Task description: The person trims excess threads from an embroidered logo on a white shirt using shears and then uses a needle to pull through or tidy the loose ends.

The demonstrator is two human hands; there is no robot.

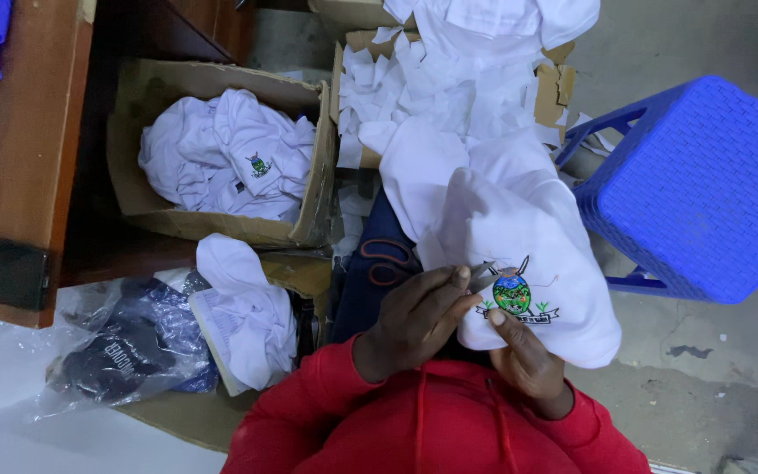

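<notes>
Open passage over bare concrete floor [712,351] at lower right, beyond the blue plastic stool [704,175]. Blocked on the right by that stool, close beside the white garment [519,219] draped over the lap. Ahead, closed off by a cardboard box of white scraps [414,96] and a second cardboard box [309,211] holding folded white shirts. To the left, hemmed in by the wooden desk [19,158], a clear plastic bag [125,342] and a loose white shirt [247,307] on flattened cardboard.

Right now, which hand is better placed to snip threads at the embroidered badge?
Probably left: the left hand holds small metal snips beside the green-and-blue embroidered badge; the right hand supports the white fabric garment.
</notes>
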